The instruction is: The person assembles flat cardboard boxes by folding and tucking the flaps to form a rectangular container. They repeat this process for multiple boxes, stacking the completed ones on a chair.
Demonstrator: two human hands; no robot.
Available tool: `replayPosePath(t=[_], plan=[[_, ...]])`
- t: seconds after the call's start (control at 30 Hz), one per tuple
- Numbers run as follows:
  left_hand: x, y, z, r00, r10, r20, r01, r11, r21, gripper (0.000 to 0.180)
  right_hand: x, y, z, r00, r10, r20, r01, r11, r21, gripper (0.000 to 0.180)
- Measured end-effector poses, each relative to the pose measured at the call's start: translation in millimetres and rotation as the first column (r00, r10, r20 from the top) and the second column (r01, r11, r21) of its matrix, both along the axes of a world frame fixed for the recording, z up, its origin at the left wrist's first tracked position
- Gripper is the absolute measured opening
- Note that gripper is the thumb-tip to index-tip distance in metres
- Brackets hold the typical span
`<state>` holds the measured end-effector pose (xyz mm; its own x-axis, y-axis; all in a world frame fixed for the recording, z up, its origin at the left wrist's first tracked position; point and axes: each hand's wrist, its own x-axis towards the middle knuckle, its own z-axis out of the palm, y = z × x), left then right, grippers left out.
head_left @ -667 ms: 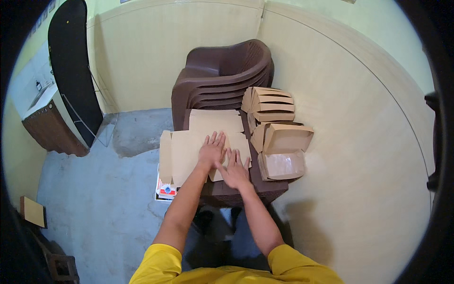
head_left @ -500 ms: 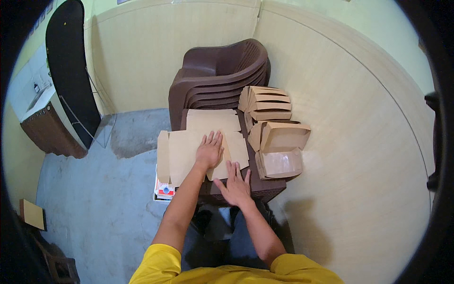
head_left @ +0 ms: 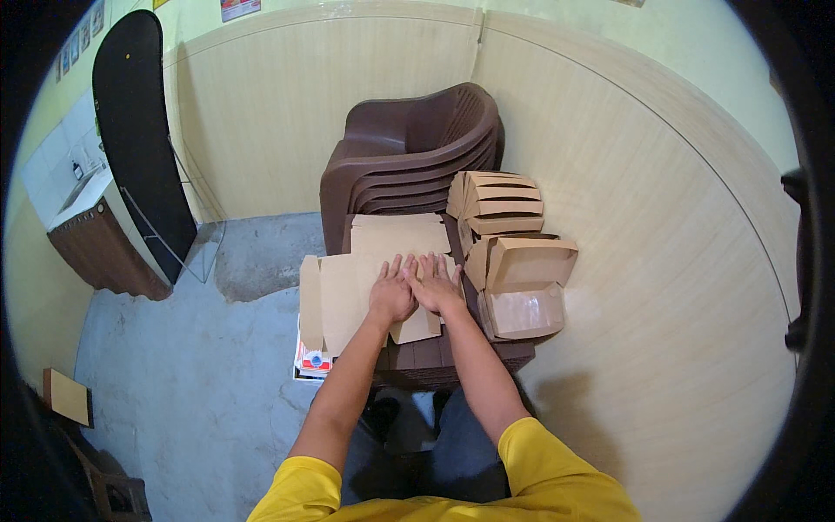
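Tan cardboard box blank (head_left: 361,277), unfolded, flap along left side, lying across brown tabletop (head_left: 410,357).

"What shifted?"
"The right grip (head_left: 433,289) moved up the flat cardboard (head_left: 344,291) toward the frame's centre, meeting the left grip (head_left: 393,296)."
"And elsewhere?"
"More of a poster (head_left: 240,9) showed at the upper left."

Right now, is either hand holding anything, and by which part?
Nothing is held: the left hand and right hand rest palm-down on the cardboard sheet.
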<state>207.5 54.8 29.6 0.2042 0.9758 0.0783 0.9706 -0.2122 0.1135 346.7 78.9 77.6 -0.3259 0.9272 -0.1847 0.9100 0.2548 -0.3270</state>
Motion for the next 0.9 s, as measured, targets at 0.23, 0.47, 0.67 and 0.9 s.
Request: replayPosePath(t=[0.23,0.47,0.67,0.9], plan=[[2,-1,-3,0.954,0.058,0.294,-0.101,0.986,0.133,0.07,38,-9,-43,0.899,0.172,-0.404,-0.115,0.98,0.161,0.064],[0,-4,-3,0.917,0.007,0.398,-0.101,0.971,0.215,0.051,95,-61,-43,0.728,0.333,-0.599,-0.255,0.943,0.214,0.057],[-22,-13,10,0.951,-0.044,0.307,-0.047,0.958,0.284,0.038,96,-70,-30,0.694,0.239,-0.679,-0.148,0.971,0.19,0.036],[-36,-32,25,0.933,-0.15,0.328,0.047,0.952,0.301,0.035,71,-55,-38,0.83,0.394,-0.394,-0.155,0.842,0.517,0.029]])
